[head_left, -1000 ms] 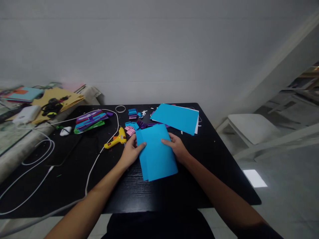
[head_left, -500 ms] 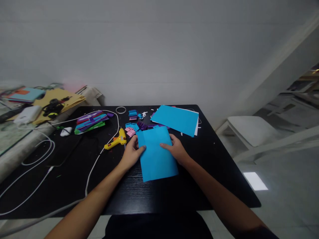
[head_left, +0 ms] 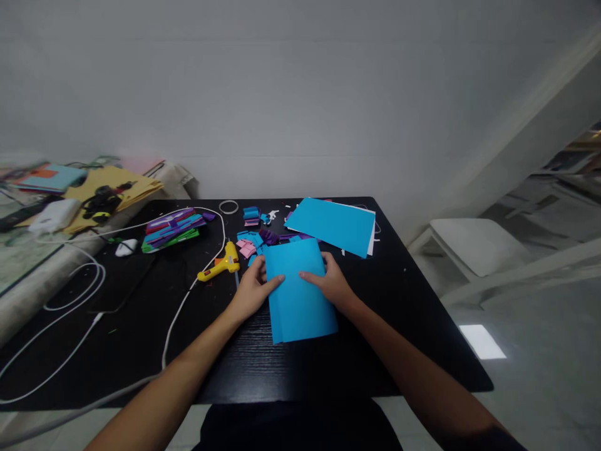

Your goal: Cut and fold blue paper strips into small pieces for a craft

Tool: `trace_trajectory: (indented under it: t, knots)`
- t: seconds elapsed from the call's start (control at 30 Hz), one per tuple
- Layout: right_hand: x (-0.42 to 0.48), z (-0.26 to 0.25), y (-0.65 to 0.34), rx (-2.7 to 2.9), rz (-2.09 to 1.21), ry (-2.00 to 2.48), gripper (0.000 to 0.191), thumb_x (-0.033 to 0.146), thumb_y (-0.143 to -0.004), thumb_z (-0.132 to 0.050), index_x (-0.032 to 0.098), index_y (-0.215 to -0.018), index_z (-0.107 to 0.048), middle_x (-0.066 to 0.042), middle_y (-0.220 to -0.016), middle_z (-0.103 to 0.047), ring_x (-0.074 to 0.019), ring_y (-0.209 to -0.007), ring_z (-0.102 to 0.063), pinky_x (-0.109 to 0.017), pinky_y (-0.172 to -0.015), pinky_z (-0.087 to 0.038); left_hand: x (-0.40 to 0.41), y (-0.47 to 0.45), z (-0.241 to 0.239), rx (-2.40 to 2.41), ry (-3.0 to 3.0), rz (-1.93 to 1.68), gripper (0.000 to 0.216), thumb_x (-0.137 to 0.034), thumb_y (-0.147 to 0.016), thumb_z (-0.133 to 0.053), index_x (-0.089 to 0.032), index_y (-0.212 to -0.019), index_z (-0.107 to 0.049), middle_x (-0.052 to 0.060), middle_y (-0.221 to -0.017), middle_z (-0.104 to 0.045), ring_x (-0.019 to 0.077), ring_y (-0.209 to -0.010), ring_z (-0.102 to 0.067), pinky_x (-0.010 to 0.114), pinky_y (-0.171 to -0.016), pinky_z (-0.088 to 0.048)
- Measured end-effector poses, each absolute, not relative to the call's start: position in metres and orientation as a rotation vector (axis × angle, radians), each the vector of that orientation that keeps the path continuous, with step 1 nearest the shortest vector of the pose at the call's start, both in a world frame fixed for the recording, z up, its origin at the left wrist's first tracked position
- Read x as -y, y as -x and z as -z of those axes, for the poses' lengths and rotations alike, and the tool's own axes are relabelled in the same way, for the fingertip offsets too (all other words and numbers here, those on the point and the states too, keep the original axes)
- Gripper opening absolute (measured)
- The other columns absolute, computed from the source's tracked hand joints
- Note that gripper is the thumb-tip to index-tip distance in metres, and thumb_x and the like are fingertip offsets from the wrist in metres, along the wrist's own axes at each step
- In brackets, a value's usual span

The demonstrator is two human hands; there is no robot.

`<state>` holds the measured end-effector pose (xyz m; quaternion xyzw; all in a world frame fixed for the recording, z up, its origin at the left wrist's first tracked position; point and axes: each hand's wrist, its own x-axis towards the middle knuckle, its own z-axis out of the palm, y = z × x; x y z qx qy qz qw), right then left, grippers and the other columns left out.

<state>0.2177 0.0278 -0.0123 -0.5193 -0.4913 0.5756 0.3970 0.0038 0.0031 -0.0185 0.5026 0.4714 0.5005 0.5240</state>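
A blue sheet of paper (head_left: 303,307) is held over the black table (head_left: 263,376) between both hands, a lengthwise crease running near its left edge. My left hand (head_left: 256,287) grips that left edge, thumb on top and fingers behind. On the right edge, my right hand (head_left: 332,283) has its thumb lying on the front, with the other fingers hidden behind the sheet. Just left of my left hand lies a yellow glue gun (head_left: 221,263). Pink paper pieces (head_left: 246,247) and other cut scraps sit beyond the sheet.
Larger blue sheets (head_left: 333,225) lie at the back right. A stack of coloured strips (head_left: 173,230) sits back left, near a white cable (head_left: 181,313) and a dark phone (head_left: 121,285). A white chair (head_left: 479,247) stands to the right of the table.
The sheet's left edge has bent inward along the crease, so the sheet looks narrower. My left hand has moved slightly right with it; my right hand has barely moved.
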Motion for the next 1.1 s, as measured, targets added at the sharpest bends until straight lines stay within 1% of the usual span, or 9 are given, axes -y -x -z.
trace_trajectory:
  t: [0.1, 0.27, 0.33, 0.4, 0.53, 0.73, 0.87, 1.0, 1.1]
  knots:
    - [-0.026, 0.003, -0.217, 1.103, -1.643, 1.218, 0.078, 0.043, -0.067, -0.089, 0.026, -0.134, -0.052, -0.013, -0.135, -0.063, -0.0357, -0.119, -0.064, -0.053, -0.100, -0.055, -0.004, -0.002, 0.019, -1.081, -1.177, -1.170, 0.050, -0.038, -0.072, -0.086, -0.021, -0.110, -0.059, 0.007, -0.103, -0.075, 0.0258, -0.092, -0.073, 0.039, -0.083, -0.060]
    - [-0.030, -0.007, -0.221, 0.850, -1.934, 0.966, 0.063, 0.048, -0.082, -0.076, 0.025, -0.137, -0.057, -0.012, -0.134, -0.068, -0.0351, -0.116, -0.068, -0.056, -0.103, -0.054, -0.003, -0.001, 0.016, -0.968, -1.097, -1.097, 0.051, -0.035, -0.073, -0.087, -0.020, -0.113, -0.059, 0.009, -0.107, -0.077, 0.0272, -0.092, -0.076, 0.041, -0.084, -0.061]
    - [-0.031, -0.006, -0.223, 0.834, -2.018, 0.931, 0.058, 0.046, -0.083, -0.076, 0.022, -0.134, -0.061, -0.013, -0.132, -0.069, -0.0350, -0.115, -0.069, -0.056, -0.103, -0.054, -0.003, -0.001, 0.015, -0.951, -1.088, -1.082, 0.052, -0.035, -0.073, -0.087, -0.019, -0.114, -0.059, 0.010, -0.109, -0.077, 0.0274, -0.092, -0.076, 0.042, -0.085, -0.062]
    - [-0.032, -0.004, -0.224, 0.857, -2.055, 0.938, 0.057, 0.040, -0.081, -0.079, 0.019, -0.132, -0.063, -0.015, -0.131, -0.070, -0.0350, -0.113, -0.070, -0.056, -0.104, -0.054, -0.003, -0.002, 0.014, -0.956, -1.082, -1.078, 0.053, -0.036, -0.072, -0.087, -0.019, -0.113, -0.059, 0.010, -0.108, -0.078, 0.0281, -0.092, -0.076, 0.042, -0.085, -0.062]
    - [-0.029, -0.004, -0.222, 0.899, -2.001, 1.027, 0.059, 0.030, -0.073, -0.086, 0.018, -0.127, -0.066, -0.015, -0.128, -0.072, -0.0350, -0.110, -0.072, -0.056, -0.103, -0.056, -0.003, -0.002, 0.015, -0.961, -1.067, -1.083, 0.054, -0.037, -0.072, -0.088, -0.020, -0.113, -0.058, 0.009, -0.103, -0.079, 0.0279, -0.090, -0.077, 0.043, -0.084, -0.062]
    - [-0.026, -0.010, -0.219, 0.947, -1.787, 1.247, 0.054, 0.027, -0.065, -0.092, 0.018, -0.114, -0.071, -0.014, -0.120, -0.075, -0.0354, -0.108, -0.072, -0.055, -0.100, -0.058, -0.002, -0.003, 0.019, -0.939, -1.102, -1.066, 0.051, -0.037, -0.075, -0.086, -0.019, -0.113, -0.058, 0.007, -0.099, -0.079, 0.0261, -0.087, -0.077, 0.040, -0.081, -0.063]
    - [-0.027, -0.007, -0.219, 1.025, -1.734, 1.250, 0.060, 0.030, -0.065, -0.092, 0.018, -0.119, -0.068, -0.013, -0.122, -0.074, -0.0336, -0.107, -0.072, -0.052, -0.098, -0.059, -0.002, -0.004, 0.019, -0.939, -1.093, -1.074, 0.051, -0.038, -0.075, -0.086, -0.016, -0.111, -0.058, 0.008, -0.095, -0.080, 0.0259, -0.085, -0.077, 0.040, -0.081, -0.063]
    - [-0.033, -0.001, -0.222, 1.006, -1.718, 1.250, 0.063, 0.037, -0.069, -0.089, 0.020, -0.124, -0.064, -0.014, -0.130, -0.070, -0.0339, -0.111, -0.070, -0.050, -0.095, -0.060, -0.002, -0.002, 0.017, -0.963, -1.089, -1.048, 0.051, -0.038, -0.073, -0.088, -0.015, -0.109, -0.059, 0.007, -0.093, -0.080, 0.0257, -0.085, -0.077, 0.040, -0.082, -0.062]
    - [-0.038, 0.001, -0.226, 0.990, -1.681, 1.155, 0.064, 0.038, -0.071, -0.085, 0.025, -0.129, -0.062, -0.010, -0.130, -0.070, -0.0326, -0.113, -0.069, -0.048, -0.095, -0.059, -0.002, -0.002, 0.016, -0.949, -1.096, -1.056, 0.052, -0.038, -0.073, -0.088, -0.015, -0.111, -0.060, 0.006, -0.092, -0.079, 0.0238, -0.085, -0.076, 0.037, -0.082, -0.061]
